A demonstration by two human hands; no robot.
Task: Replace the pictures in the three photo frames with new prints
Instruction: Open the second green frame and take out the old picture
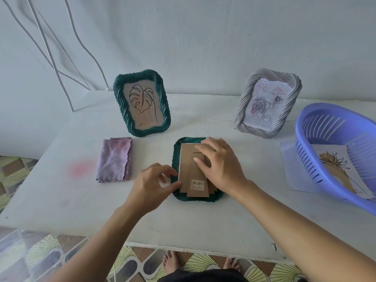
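Three frames are on the table (203,220), and the step in hand concerns the middle one. This green frame (175,159) lies face down near the front edge, between my two arms, with its cardboard back (187,165) upward and a barcode sticker at the near end. A thin white edge shows along the left side of the back; I cannot tell if it is a print or not.

The right grip (219,165) is released: its fingers lie nearly straight and flat on the cardboard back and press it down. The left grip (154,184) is curled, and its thumb and fingertips pinch at the lower left edge of the cardboard back. Whether a small clip is also under them, I cannot tell.

The other green frame (120,98) stands behind on the left with a leaf drawing. The grey frame (243,110) stands on the right with a rose picture. One print (335,169) with a plant drawing waits in the purple basket (311,163).

I judge the back is being opened or closed, but which one is not clear. The next move needs a gentle, even hand along that edge, so the cardboard does not bend.
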